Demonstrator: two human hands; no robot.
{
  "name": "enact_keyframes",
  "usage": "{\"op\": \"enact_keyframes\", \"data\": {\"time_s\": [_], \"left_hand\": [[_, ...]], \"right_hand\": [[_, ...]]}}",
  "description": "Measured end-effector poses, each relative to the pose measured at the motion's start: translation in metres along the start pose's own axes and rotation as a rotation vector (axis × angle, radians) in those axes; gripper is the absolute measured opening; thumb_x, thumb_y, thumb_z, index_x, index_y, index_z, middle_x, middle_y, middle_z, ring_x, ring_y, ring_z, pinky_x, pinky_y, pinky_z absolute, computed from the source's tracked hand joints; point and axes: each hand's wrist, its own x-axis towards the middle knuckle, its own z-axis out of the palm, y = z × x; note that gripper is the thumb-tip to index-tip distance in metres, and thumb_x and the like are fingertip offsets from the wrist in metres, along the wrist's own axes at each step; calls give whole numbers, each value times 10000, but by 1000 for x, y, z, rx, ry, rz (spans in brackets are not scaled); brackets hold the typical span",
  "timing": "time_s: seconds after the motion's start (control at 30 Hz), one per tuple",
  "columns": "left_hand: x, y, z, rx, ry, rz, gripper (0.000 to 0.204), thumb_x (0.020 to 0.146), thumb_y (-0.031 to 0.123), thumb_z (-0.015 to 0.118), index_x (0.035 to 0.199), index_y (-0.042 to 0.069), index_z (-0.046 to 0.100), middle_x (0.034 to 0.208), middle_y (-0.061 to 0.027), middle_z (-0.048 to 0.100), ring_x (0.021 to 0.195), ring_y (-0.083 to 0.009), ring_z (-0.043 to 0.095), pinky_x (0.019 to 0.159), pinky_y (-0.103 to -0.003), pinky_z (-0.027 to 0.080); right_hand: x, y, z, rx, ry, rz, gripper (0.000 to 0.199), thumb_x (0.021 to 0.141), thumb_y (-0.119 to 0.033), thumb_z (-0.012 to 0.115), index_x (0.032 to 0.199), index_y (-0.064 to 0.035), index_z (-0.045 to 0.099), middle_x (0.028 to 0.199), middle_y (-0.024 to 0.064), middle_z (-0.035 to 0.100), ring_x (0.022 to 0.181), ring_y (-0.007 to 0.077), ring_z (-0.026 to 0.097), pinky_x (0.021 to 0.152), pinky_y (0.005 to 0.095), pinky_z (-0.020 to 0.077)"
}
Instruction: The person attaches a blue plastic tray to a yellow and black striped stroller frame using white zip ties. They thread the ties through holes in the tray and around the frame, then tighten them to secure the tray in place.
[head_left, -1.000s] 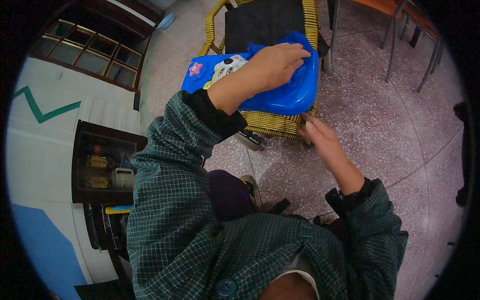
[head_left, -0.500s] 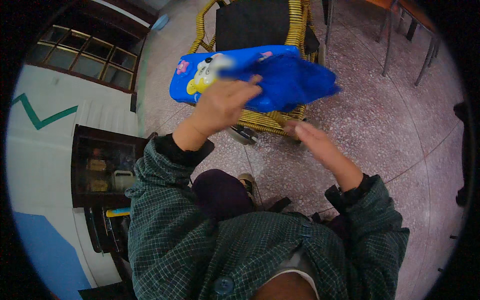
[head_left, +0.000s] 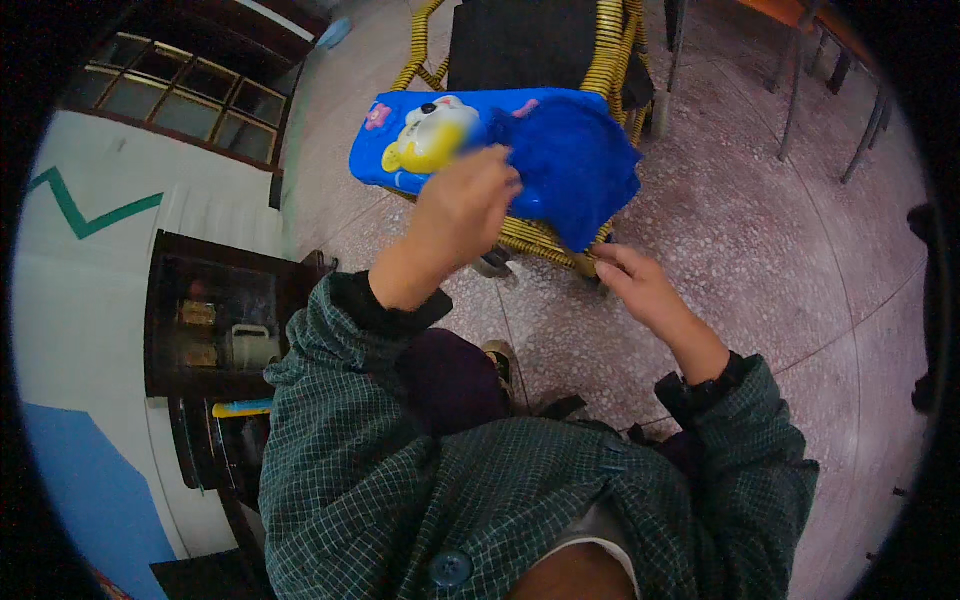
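A blue cloth [head_left: 575,165] lies bunched and spread over the right part of a blue plastic panel [head_left: 372,160]. The panel bears a raised yellow-and-white cartoon animal [head_left: 425,140] and pink flowers. My left hand [head_left: 465,195] is closed at the cloth's left side, above the panel's front edge, and appears to grip the cloth there; its fingertips are partly hidden. Low at the right, my right hand [head_left: 640,285] has its fingers stretched out beside the cloth's hanging lower corner, and I see nothing held in it. Yellow-and-black woven framework [head_left: 535,242] supports the panel.
Behind the panel is the black seat [head_left: 515,45] of the wheeled woven chair. Metal-legged furniture [head_left: 790,95] stands at the far right. Along the left wall is a dark cabinet [head_left: 215,250] with a pale mug-like container [head_left: 250,345] inside. Speckled floor tiles [head_left: 740,220] surround the chair.
The cloth has swung in from the right, and its lower corner now hangs nearer my right hand. My left hand has shifted slightly right and down. The whole view has moved a little.
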Motion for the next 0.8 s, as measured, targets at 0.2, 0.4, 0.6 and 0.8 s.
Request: {"op": "enact_keyframes", "data": {"time_s": [0.2, 0.4, 0.6, 0.8], "left_hand": [[-4, -16, -20, -193, 227, -181, 146, 707, 16, 639, 850, 40, 619, 852, -96, 635, 747, -205, 623, 673, -277, 487], [20, -20, -14, -426, 281, -424, 114, 753, 55, 614, 866, 38, 615, 847, -98, 637, 723, -183, 617, 637, -254, 486], [35, 40, 39, -413, -74, 280, 214, 700, -3, 567, 908, 46, 583, 967, -128, 606, 810, -257, 607, 693, -328, 493], [16, 61, 57, -576, -352, 347, 304, 589, -13, 578, 886, 50, 566, 1014, -114, 589, 865, -290, 591, 711, -373, 491]], "right_hand": [[3, -3, -8, -52, -4, 48, 332, 848, -211, 517, 1093, 12, 525, 1021, 111, 574, 926, 190, 535, 800, 297, 414], [0, 3, -15, -34, 45, 90, 327, 858, -211, 491, 1098, 10, 514, 1010, 95, 571, 935, 179, 542, 786, 292, 418], [1, -21, -18, 541, 141, 98, 390, 873, -251, 483, 1184, -20, 443, 1066, 86, 545, 951, 180, 541, 771, 303, 436], [3, -38, -26, 948, 151, 170, 320, 846, -202, 533, 1112, -33, 485, 981, 61, 571, 866, 161, 557, 721, 282, 459]]}}
